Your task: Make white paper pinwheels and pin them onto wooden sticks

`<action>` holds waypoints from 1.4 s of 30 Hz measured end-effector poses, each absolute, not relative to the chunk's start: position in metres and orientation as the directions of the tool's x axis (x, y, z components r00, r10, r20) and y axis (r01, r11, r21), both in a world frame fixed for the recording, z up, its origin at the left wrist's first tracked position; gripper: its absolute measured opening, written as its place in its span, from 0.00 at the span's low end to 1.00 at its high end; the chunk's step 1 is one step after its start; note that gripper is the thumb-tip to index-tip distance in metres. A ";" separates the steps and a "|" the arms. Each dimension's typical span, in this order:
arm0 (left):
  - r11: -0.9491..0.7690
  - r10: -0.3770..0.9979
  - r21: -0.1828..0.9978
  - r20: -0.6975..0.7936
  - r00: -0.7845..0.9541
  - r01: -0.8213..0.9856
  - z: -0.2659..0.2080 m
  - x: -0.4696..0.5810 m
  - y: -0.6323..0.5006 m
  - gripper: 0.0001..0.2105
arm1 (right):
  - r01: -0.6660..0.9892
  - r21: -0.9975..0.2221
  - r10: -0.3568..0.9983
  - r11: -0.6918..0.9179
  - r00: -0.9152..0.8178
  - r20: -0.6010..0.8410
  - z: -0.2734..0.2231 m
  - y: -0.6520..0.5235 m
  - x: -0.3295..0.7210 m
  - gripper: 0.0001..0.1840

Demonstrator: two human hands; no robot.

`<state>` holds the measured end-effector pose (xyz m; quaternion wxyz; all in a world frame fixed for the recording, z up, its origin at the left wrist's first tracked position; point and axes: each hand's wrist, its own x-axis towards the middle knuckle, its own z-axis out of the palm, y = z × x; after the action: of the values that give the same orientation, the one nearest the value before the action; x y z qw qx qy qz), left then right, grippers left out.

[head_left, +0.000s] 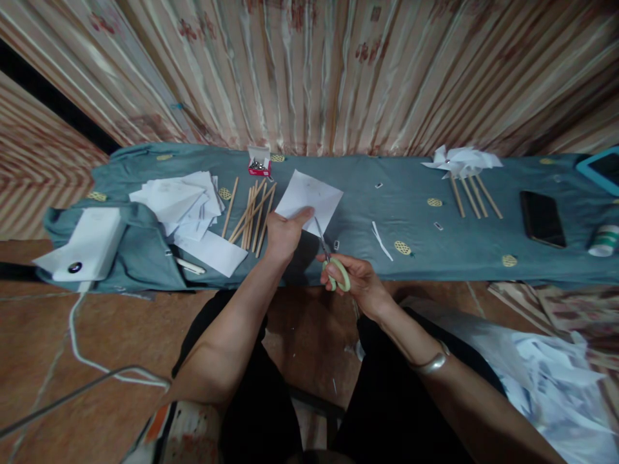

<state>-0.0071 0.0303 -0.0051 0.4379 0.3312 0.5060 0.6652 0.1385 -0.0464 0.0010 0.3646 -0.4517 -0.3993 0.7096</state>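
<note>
My left hand pinches a square sheet of white paper by its near left side, thumb on top. In my right hand is a pair of scissors with pale green handles, fingers through the loops. Their blades point up and away from me and meet the near edge of the paper; I cannot tell how far apart the blades are. Just left of my left hand lie several thin wooden sticks. A narrow white paper strip rests on the cloth to the right of the scissors.
At left are a stack of white paper, a white device with a cable and a red box of small metal pieces. Paper pinwheels on sticks, a phone and a green-white roll sit at right. A plastic bag holds paper scraps.
</note>
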 end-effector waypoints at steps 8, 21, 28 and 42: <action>-0.095 0.922 0.964 -0.009 -0.387 -0.249 -0.004 -0.007 0.029 0.16 | -0.145 -0.899 0.882 -0.414 -0.309 -0.356 0.003 -0.047 0.136 0.28; -0.003 0.943 0.934 -0.116 -0.312 -0.357 -0.002 -0.007 0.026 0.11 | -0.125 -0.912 0.892 -0.392 -0.294 -0.343 0.000 -0.047 0.141 0.26; 0.052 0.940 0.925 -0.173 -0.295 -0.376 0.003 -0.005 0.023 0.11 | -0.128 -0.917 0.899 -0.377 -0.288 -0.329 0.003 -0.046 0.141 0.25; 0.103 0.957 0.918 -0.196 -0.213 -0.383 0.001 -0.002 0.019 0.10 | -0.111 -0.944 0.917 -0.310 -0.296 -0.266 0.001 -0.044 0.143 0.25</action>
<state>-0.0024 0.0189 0.0008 0.5556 0.2911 0.4926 0.6032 0.1435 -0.0436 0.0005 0.3834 -0.4529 -0.4450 0.6707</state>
